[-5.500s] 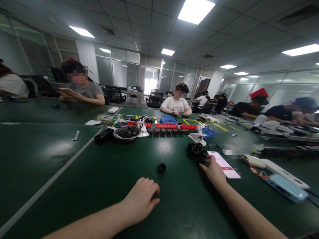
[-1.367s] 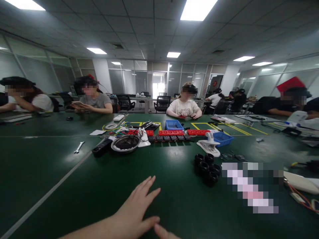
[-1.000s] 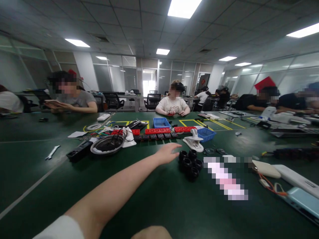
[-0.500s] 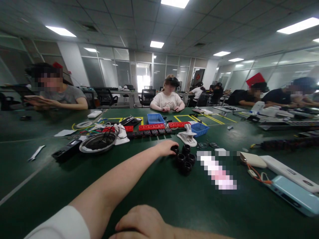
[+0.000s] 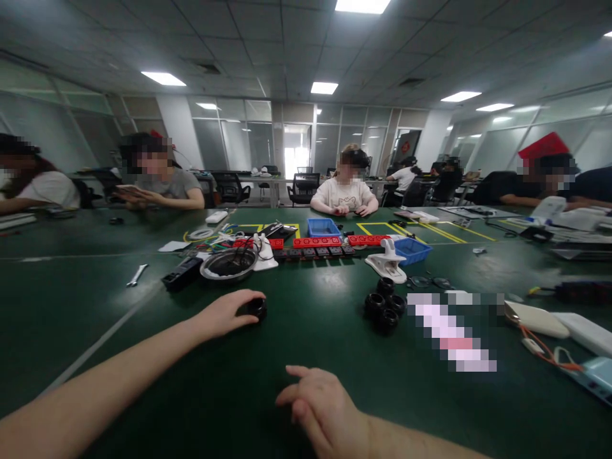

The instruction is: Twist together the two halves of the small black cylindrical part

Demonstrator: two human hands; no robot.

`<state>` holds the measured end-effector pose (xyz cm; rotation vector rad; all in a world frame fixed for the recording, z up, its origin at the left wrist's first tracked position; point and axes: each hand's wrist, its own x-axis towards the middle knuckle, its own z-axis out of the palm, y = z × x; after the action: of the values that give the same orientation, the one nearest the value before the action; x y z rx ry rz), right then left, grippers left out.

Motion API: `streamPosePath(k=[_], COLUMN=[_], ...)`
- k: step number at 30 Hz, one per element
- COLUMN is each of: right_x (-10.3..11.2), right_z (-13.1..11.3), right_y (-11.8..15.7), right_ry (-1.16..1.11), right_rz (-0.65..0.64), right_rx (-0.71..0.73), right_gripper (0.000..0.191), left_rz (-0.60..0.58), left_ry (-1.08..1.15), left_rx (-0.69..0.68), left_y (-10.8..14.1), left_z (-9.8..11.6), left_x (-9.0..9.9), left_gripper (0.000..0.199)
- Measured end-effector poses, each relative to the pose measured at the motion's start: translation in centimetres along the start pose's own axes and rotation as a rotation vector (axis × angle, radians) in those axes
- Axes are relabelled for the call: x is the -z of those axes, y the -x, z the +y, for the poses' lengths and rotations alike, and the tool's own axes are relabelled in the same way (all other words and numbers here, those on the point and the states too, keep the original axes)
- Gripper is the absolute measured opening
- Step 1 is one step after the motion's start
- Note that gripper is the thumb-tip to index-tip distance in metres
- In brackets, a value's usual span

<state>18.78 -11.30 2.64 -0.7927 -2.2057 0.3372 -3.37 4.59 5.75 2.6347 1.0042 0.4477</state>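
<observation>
My left hand (image 5: 234, 312) is closed round the side of a black, hollow ring-shaped part (image 5: 258, 310) on the green table, thumb on the near side and fingers on the far side. My right hand (image 5: 327, 405) hovers closer to me, over the table, with its fingers loosely apart and nothing in them. Several similar black ring-shaped parts (image 5: 389, 303) stand in a tight cluster to the right, apart from both hands.
Beyond my left hand lie a metal bowl (image 5: 228, 265), a black device (image 5: 182, 274) and cables. Red strips (image 5: 317, 242), blue bins (image 5: 412, 250) and a white clip stand (image 5: 386, 262) sit farther back. A wrench (image 5: 137, 275) lies at left. A person (image 5: 345, 191) sits opposite.
My left hand has carried one black ring-shaped part leftward, away from the cluster. My right hand has moved a little right and its fingers have spread. The view has turned left.
</observation>
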Motion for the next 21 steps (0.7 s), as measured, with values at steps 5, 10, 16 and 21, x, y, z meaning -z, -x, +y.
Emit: streamPosePath(k=[5, 10, 16, 21], right_x=[-0.2, -0.2, 1.7, 1.6], right_z=[0.2, 1.2, 1.2, 1.5], right_y=[-0.1, -1.8, -3.8, -5.1], right_ry=[-0.111, -0.014, -0.022, 0.06], right_rz=[0.01, -0.071, -0.417, -0.52], right_rx=[-0.203, -0.363, -0.483, -0.386], right_gripper=[0.049, 0.046, 0.049, 0.05], left_rz=[-0.002, 0.024, 0.073, 0.094], left_ry=[0.135, 0.169, 0.187, 0.229], left_rx=[0.111, 0.032, -0.113, -0.168], left_y=[8.3, 10.0, 7.5, 7.0], left_z=[3.2, 7.3, 7.8, 7.2], left_x=[-0.3, -2.0, -3.7, -4.0], left_gripper=[0.041, 0.042, 0.043, 0.057])
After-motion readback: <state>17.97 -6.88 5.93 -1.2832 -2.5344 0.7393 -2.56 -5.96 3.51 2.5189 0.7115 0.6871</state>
